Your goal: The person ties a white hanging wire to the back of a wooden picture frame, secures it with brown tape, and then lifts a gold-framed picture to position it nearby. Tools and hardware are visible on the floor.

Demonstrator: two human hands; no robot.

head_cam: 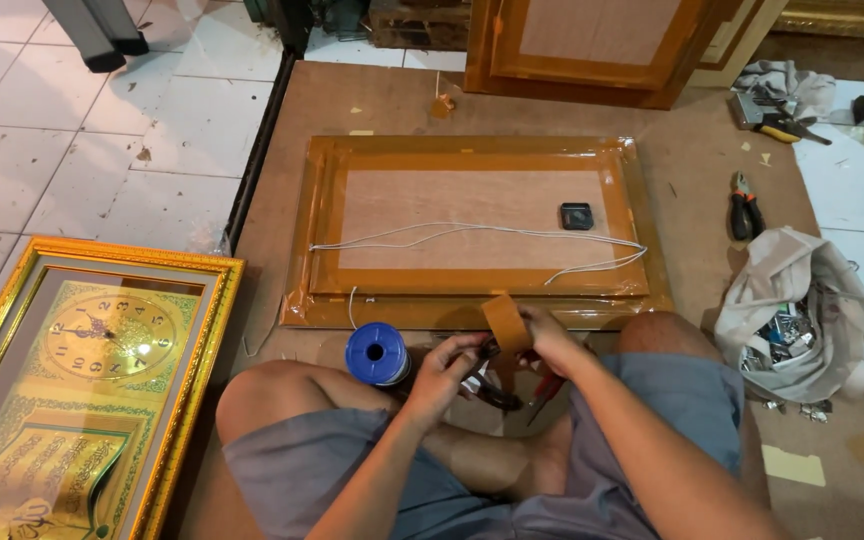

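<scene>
We are holding a strip of brown tape [505, 322] between both hands, our left hand [444, 368] and right hand [549, 340] each closing their grip on it, just before the frame back [482, 230], beside the blue spool [376, 353].

We see glossy brown tape strip [505, 322] between our hands; frame back [477, 225] matt board under shiny plastic wrap; blue plastic spool [376, 353]; gilt ornate clock frame [72, 380]; crumpled cloth bag [802, 300] of metal parts.
</scene>
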